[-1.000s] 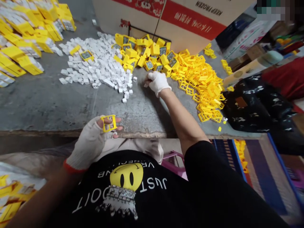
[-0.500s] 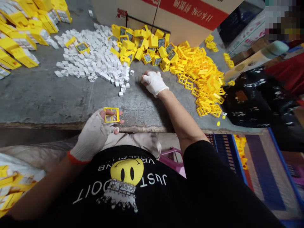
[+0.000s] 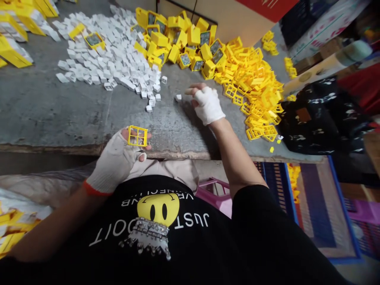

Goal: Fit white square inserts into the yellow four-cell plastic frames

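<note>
A yellow frame [image 3: 137,135] is grasped by the gloved left hand [image 3: 115,158], left of centre; the right hand [image 3: 208,103], fingers parted, is seen beside a lone white piece [image 3: 178,97], upper centre. White pieces [image 3: 103,57] are heaped upper left, yellow frames [image 3: 252,83] upper right.

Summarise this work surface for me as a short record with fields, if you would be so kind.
Left hand: gloved, holding a yellow frame
Right hand: gloved, nothing visible in its grasp
Nearest to right hand: lone white piece
Table: grey, worn front edge
Left pile: small white pieces, two yellow pieces on top
Middle pile: yellow blocks, some showing greyish panels
Right pile: yellow frames
Behind: carton
</note>
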Demonstrator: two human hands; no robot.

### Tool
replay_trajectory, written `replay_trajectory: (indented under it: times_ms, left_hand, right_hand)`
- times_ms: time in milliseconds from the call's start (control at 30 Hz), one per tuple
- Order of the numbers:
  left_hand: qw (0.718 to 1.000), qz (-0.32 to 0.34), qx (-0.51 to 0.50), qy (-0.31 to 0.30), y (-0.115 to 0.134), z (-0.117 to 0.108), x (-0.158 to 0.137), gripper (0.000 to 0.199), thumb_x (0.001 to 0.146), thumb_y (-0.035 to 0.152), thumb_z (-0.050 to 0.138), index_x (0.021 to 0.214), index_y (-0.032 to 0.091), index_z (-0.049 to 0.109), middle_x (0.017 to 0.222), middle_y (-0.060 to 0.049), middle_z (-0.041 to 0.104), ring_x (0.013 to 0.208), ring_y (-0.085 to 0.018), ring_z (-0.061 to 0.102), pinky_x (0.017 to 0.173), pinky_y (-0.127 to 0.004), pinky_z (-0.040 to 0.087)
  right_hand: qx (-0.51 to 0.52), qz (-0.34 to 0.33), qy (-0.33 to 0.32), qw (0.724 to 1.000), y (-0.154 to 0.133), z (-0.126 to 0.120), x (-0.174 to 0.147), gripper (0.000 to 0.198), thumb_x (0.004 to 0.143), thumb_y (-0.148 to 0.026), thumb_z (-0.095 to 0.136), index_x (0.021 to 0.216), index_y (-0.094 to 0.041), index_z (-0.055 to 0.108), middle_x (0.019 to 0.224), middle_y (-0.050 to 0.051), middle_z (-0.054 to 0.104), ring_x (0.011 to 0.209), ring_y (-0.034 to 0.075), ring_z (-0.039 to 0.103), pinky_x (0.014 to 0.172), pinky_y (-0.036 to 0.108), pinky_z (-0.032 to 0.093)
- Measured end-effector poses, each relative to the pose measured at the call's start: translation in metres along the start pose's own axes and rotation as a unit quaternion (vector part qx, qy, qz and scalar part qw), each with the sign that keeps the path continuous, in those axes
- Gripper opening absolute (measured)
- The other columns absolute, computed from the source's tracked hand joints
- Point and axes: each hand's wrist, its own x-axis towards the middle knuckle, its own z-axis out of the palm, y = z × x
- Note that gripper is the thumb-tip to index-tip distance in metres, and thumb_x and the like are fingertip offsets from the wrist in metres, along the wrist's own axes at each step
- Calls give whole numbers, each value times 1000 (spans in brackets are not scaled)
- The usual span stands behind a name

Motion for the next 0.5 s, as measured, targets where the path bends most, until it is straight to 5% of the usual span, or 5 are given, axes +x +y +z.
replay_trajectory:
  times_ms: [100,233,367,500]
  left_hand:
    - [1000,-14,-2,19,3,1,-2,35,129,32,54,102,22,74,106,-8,91,77,-19,75,54,-25,53]
    - [999,-13,23,34,7,1,-8,30,125,26,58,98,21,71,108,-9,92,78,-20,79,55,-25,56]
    - [998,-17,43,45,9,2,-13,23,122,24,61,103,18,73,106,-11,91,76,-19,79,54,-25,57]
    - [998,-46,48,17,7,8,-11,10,110,25,80,110,16,76,106,-12,90,67,-17,73,56,-26,59]
  right_hand:
    - [-23,-75,-51,996,-4,5,24,55,105,-9,60,154,-27,78,176,14,75,158,41,69,130,68,54]
    - [-5,-57,-101,993,-15,16,44,33,112,-18,61,135,-24,82,144,15,87,136,37,79,120,59,62]
    - [46,-76,-83,993,-29,21,20,28,114,-19,61,131,-25,82,131,14,89,127,33,83,114,51,65]
    - [93,-113,-78,986,-34,15,-26,21,114,-21,62,120,-27,81,142,15,90,132,33,83,118,52,64]
